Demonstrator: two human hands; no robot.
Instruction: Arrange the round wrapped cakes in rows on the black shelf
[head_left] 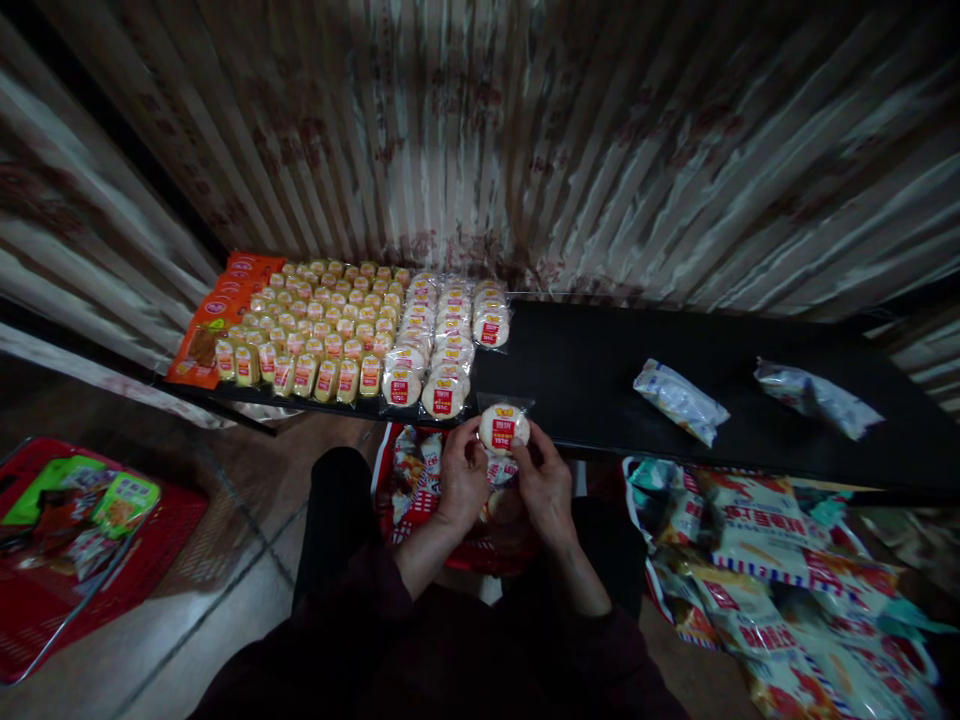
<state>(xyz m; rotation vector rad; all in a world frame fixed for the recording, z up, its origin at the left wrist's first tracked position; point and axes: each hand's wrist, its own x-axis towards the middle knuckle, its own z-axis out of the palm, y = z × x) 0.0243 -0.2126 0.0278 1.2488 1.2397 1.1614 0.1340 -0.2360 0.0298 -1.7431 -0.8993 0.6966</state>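
Observation:
A round white packaged cake (504,430) with a red label is held between my left hand (463,478) and my right hand (546,486), just over the front edge of the black shelf (555,370). The fingers of both hands pinch its clear wrapper from either side. Behind it, overlapping rows of the same round cakes (442,395) lie on the shelf, with a shorter row (491,327) at their right. Left of these stand many small yellow packaged cakes (326,380), beside orange packets (196,350) at the shelf's left end.
Two white-and-blue packets (681,402) lie on the shelf's right part. Below my hands is a red basket (381,480) of packets. Another red basket (169,525) is on the floor at left; large snack bags (757,610) fill the lower right. A pleated curtain (450,130) hangs behind.

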